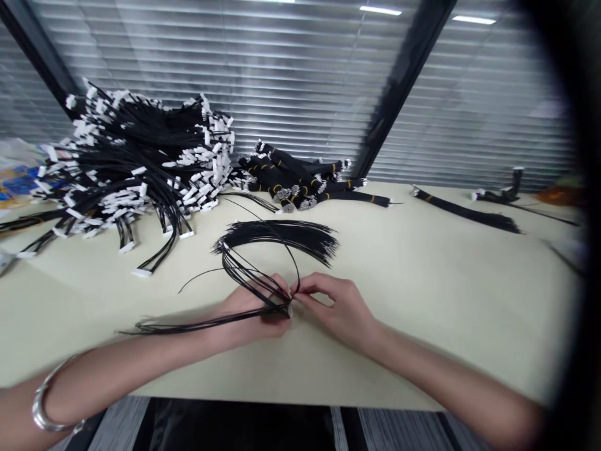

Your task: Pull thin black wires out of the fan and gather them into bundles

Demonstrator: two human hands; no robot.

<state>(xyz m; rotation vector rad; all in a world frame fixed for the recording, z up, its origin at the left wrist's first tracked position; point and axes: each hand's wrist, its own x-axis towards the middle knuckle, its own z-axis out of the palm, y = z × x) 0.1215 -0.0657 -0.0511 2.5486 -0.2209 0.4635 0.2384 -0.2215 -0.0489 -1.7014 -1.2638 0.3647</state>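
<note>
Left grip (246,319): closed, your fingers around the gathered end of a bunch of black wires (256,289), a small pale connector (290,309) just showing at the fingertips. Part of the bunch loops up and away ahead of this grip; part trails left above your forearm.

Right grip (342,307): thumb and forefinger pinched together on a single black wire (297,269), right beside the left fingertips and the connector. Whether the wire's end sits in the connector, cannot tell; too small. Wire arcs up from your pinch, over the bundle of loose wires (286,235) lying just beyond both grips.

Pose: your left forearm comes in low from the left, hand pointing right, silver bracelet (41,404) well back from the grip. Your right forearm slants in from the lower right, thumb and forefinger making a ring. Hands meet over the desk (399,282).

Farther out: heap of white-ended cables (141,150) beyond and left of the left grip; yellow-banded bundles (300,175) beyond both.
</note>
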